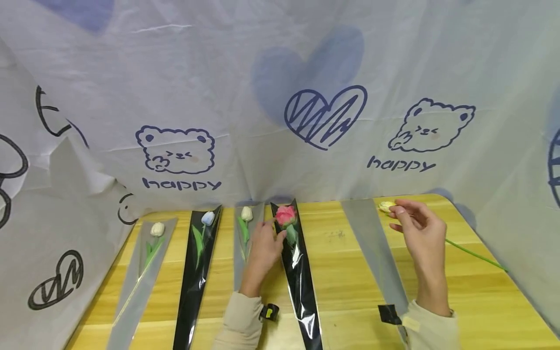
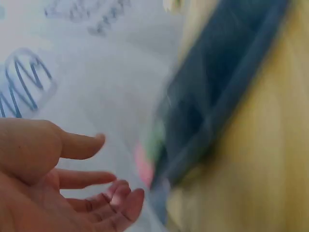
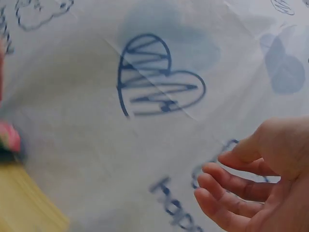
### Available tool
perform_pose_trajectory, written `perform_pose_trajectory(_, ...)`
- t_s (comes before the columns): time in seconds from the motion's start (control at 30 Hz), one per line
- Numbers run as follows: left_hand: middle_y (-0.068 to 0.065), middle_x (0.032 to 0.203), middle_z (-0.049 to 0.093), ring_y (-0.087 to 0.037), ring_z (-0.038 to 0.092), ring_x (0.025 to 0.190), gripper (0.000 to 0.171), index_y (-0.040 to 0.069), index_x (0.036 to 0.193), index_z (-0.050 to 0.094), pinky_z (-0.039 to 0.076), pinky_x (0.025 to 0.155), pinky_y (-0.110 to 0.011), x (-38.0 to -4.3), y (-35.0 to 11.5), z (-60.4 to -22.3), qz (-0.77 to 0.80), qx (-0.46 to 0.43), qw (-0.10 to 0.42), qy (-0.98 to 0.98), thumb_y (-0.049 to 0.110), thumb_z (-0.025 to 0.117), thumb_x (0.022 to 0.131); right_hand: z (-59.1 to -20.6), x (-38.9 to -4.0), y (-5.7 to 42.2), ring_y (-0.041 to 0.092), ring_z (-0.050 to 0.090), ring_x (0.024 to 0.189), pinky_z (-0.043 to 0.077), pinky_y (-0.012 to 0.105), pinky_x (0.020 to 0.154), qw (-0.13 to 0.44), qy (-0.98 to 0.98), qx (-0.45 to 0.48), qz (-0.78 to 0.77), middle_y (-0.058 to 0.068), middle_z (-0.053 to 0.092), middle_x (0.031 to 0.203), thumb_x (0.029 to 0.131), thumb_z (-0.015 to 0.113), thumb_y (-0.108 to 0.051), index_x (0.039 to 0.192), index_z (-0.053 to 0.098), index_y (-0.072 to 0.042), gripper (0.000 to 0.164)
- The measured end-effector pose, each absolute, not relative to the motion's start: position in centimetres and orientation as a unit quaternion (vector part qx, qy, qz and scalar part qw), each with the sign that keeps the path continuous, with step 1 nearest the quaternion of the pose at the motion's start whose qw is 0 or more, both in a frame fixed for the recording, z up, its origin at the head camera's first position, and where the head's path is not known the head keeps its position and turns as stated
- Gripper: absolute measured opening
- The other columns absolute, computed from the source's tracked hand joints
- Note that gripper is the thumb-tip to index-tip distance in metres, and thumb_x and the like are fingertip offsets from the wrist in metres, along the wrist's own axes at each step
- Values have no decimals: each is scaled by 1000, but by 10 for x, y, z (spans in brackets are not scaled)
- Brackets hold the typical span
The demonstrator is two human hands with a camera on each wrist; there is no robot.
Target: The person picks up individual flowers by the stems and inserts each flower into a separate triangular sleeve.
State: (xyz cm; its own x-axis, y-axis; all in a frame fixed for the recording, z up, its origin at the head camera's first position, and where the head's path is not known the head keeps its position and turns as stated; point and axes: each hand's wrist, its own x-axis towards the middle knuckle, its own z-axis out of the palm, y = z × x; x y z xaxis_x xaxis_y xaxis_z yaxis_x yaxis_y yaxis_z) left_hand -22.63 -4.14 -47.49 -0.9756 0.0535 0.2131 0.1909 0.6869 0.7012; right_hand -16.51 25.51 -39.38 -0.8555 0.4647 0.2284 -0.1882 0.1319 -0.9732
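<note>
My left hand [image 1: 264, 247] is beside a pink flower [image 1: 286, 215] in a black wrapping sleeve [image 1: 302, 287]. In the left wrist view its fingers [image 2: 87, 180] are spread apart and hold nothing; the sleeve there is blurred. Over at the right, my right hand [image 1: 422, 238] hovers by a yellow tulip [image 1: 386, 207], whose green stem [image 1: 474, 254] shows beyond the hand. Loosely bent fingers [image 3: 236, 186] with nothing between them appear in the right wrist view. A grey translucent sleeve [image 1: 372, 243] lies left of the right hand.
Left of the pink flower lie a white tulip [image 1: 247, 214] in a grey sleeve, a blue tulip [image 1: 207, 218] in a black sleeve and another white tulip [image 1: 157, 229] in a grey sleeve. Printed cloth [image 1: 262, 170] hangs behind the wooden table [image 1: 341, 301].
</note>
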Motion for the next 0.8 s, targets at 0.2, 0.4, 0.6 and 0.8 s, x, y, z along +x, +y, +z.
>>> perform_pose_trajectory(0.2,-11,100,73,-19,67,84,31,-5,120,71,55,73,-31,-217,35,-471,-387,-165,23,-907,20,66,103,-410,-167,316,-3,58,92,46,13,77,273,-826,-142,473,-11,67,104,102,63,-18,124,70,-4,26)
perform_pose_trajectory(0.4,-7,115,63,-21,60,101,45,4,124,68,53,77,-31,-220,119,-490,-266,-119,-34,-956,43,63,102,-431,-173,359,43,56,116,47,42,86,230,-897,-117,358,28,60,129,105,53,-15,135,60,4,36)
perform_pose_trajectory(0.6,-6,124,46,-22,45,107,96,11,153,44,43,86,-35,-225,164,-510,-95,-50,-34,-994,81,50,87,-453,-191,385,60,47,110,42,68,81,173,-940,-76,285,43,51,126,102,57,-8,132,55,13,36)
perform_pose_trajectory(0.8,-4,113,42,-21,38,97,100,12,145,50,38,77,-32,-227,171,-509,-71,-48,-27,-996,82,64,75,-466,-201,406,47,53,73,41,42,53,111,-965,-50,234,42,58,110,97,61,-9,127,57,15,39)
